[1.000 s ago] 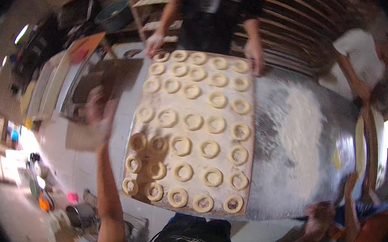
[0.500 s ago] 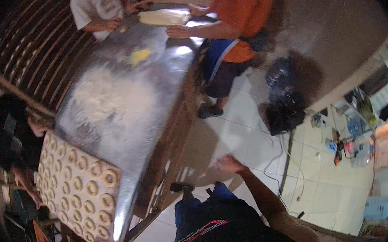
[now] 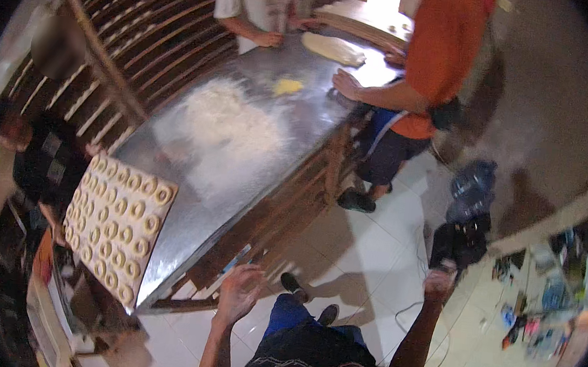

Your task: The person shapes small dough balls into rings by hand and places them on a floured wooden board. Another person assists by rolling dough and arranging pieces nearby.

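My left hand (image 3: pixel 239 293) is raised beside the near side of the metal-topped table (image 3: pixel 187 226). Its fingers are apart and nothing is in them. Out to the right, over the tiled floor, is my right hand (image 3: pixel 438 284); it is smeared and its fingers do not show well. A board (image 3: pixel 100 227) with rows of dough rings (image 3: pixel 138 209) lies across the left end of the table, closest to my left hand but apart from it. A person in dark clothing (image 3: pixel 42 156) has hands at the board's far side.
Loose flour (image 3: pixel 225 124) and a yellow lump (image 3: pixel 288 87) lie on the table. Farther back, a person in white (image 3: pixel 258 0) and one in orange (image 3: pixel 443 46) stand at a long dough piece (image 3: pixel 333 48). Black bags (image 3: pixel 460 240) and a cable (image 3: pixel 401 318) are on the floor.
My left hand has come away from the board's near corner. My view has turned left, and my right hand has moved outward. The person in orange has one hand off the dough.
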Demonstrator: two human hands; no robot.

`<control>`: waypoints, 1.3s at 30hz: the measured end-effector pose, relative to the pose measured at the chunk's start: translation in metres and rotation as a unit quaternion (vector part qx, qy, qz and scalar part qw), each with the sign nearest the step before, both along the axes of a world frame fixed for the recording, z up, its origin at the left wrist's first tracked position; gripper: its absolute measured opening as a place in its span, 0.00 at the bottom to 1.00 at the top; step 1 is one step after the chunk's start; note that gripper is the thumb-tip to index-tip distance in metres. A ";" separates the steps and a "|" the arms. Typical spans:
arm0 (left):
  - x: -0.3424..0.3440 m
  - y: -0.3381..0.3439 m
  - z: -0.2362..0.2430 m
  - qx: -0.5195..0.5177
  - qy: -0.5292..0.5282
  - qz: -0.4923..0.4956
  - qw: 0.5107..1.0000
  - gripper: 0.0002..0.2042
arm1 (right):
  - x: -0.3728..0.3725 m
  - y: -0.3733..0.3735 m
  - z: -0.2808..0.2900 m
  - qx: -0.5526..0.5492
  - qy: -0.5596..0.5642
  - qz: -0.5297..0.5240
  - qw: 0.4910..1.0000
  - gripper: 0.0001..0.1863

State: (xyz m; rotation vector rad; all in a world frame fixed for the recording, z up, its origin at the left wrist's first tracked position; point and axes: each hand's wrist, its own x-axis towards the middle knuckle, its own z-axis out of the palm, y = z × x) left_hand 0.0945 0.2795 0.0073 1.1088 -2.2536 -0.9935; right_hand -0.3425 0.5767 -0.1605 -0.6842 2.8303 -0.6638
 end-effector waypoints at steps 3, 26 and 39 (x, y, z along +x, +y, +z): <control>0.007 0.003 -0.027 -0.033 0.009 0.020 0.999 0.08 | 0.031 -0.095 -0.035 0.030 -0.064 0.283 0.956 0.20; 0.182 -0.117 -0.087 -0.117 -0.072 0.702 0.699 0.19 | 0.439 -0.605 0.087 -0.128 -0.104 0.707 0.688 0.36; 0.170 -0.124 -0.079 -0.060 -0.242 0.686 0.683 0.20 | 0.498 -0.911 0.072 -0.192 -0.027 0.541 0.818 0.33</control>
